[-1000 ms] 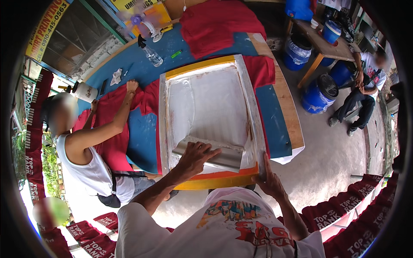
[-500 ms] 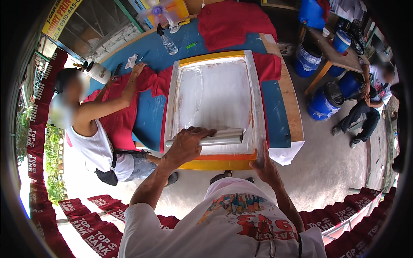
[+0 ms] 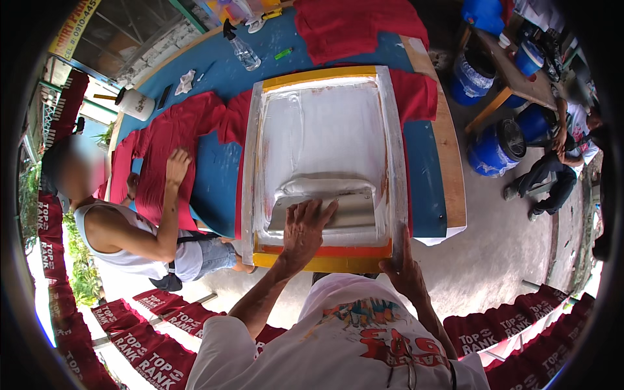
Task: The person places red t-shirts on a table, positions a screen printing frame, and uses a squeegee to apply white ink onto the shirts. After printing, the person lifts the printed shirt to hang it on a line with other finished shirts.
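A printing screen (image 3: 396, 156) with a pale wooden frame lies on a red shirt (image 3: 419, 97). White ink coats its mesh (image 3: 325, 136). My left hand (image 3: 303, 231) is closed on a wide metal squeegee (image 3: 354, 212), which rests across the near part of the mesh. A thick ridge of white ink (image 3: 325, 185) lies along the squeegee's far side. At the screen's near right corner, my right hand (image 3: 398, 255) grips the frame, its fingers partly hidden against the side rail.
To the left, a co-worker (image 3: 123, 234) handles another red shirt (image 3: 175, 140) on the blue table (image 3: 426, 162). A spray bottle (image 3: 243, 52), green cutter (image 3: 283, 54) and white tub (image 3: 135, 104) stand or lie farther back. Blue drums (image 3: 497, 149) and a seated person (image 3: 572, 143) are at right.
My left hand has shifted right and slightly nearer with the squeegee, whose broad face now shows behind an ink ridge. My right hand stays on the frame. The co-worker's arms have drawn back.
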A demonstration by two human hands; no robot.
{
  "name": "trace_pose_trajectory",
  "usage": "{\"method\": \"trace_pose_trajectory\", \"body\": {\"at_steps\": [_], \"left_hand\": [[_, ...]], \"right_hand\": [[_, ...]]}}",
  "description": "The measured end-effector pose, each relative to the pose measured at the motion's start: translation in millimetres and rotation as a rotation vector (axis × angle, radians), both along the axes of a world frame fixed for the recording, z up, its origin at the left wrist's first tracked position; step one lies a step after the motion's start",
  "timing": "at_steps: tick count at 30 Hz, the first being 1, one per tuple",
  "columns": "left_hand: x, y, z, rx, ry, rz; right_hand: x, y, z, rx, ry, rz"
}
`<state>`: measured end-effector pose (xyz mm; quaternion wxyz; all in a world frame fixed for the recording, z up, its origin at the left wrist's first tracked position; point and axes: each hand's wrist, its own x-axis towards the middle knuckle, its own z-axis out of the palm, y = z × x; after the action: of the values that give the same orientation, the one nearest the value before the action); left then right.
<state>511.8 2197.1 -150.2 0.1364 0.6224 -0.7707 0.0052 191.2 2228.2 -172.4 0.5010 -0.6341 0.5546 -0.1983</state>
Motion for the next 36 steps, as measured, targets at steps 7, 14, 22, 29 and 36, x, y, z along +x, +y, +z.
{"method": "trace_pose_trajectory", "body": {"at_steps": [7,14,22,29,36], "left_hand": [[57,-193,-19,-0.118,0.009,-0.061],[86,-283,44,0.242,0.056,-0.066],[105,-329,71,0.214,0.051,-0.117],[108,-331,27,0.232,0.004,-0.154],[67,-182,21,0.177,0.015,-0.163]], "right_hand": [[3,-2,4,-0.051,0.009,-0.009],[5,-4,11,-0.036,0.048,-0.008],[5,-2,5,-0.039,0.023,-0.017],[0,-1,3,0.073,0.024,0.005],[2,1,-8,-0.155,-0.021,-0.002]]}}
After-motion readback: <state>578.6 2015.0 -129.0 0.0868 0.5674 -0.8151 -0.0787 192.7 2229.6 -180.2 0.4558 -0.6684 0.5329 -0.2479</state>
